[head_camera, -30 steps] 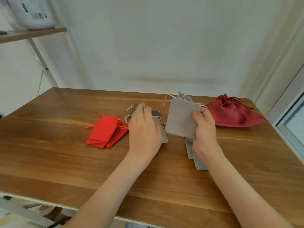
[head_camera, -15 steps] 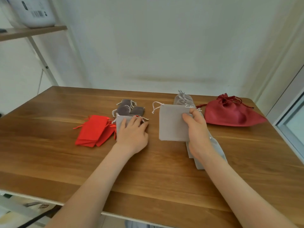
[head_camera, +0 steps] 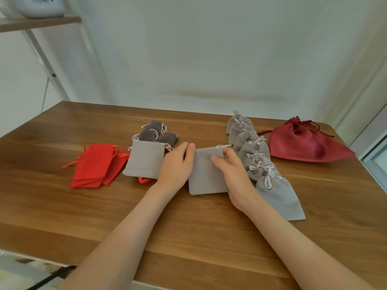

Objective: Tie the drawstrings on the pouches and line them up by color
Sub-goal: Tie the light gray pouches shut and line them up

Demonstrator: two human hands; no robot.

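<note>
A flat grey pouch (head_camera: 206, 176) was laid on the table (head_camera: 188, 237), its top left corner gripped by the left hand (head_camera: 176, 166) and its top right edge pinched by the right hand (head_camera: 236, 172). A row of tied grey pouches (head_camera: 255, 151) was ranged at its 2 o'clock. A second grey pouch (head_camera: 145, 161) was seen at 9 o'clock, with red pouches (head_camera: 94, 166) beyond it.

A wooden table (head_camera: 62, 206) stands against a pale wall (head_camera: 209, 49), shelf (head_camera: 41, 23) upper left, window frame (head_camera: 370, 132) at right.
</note>
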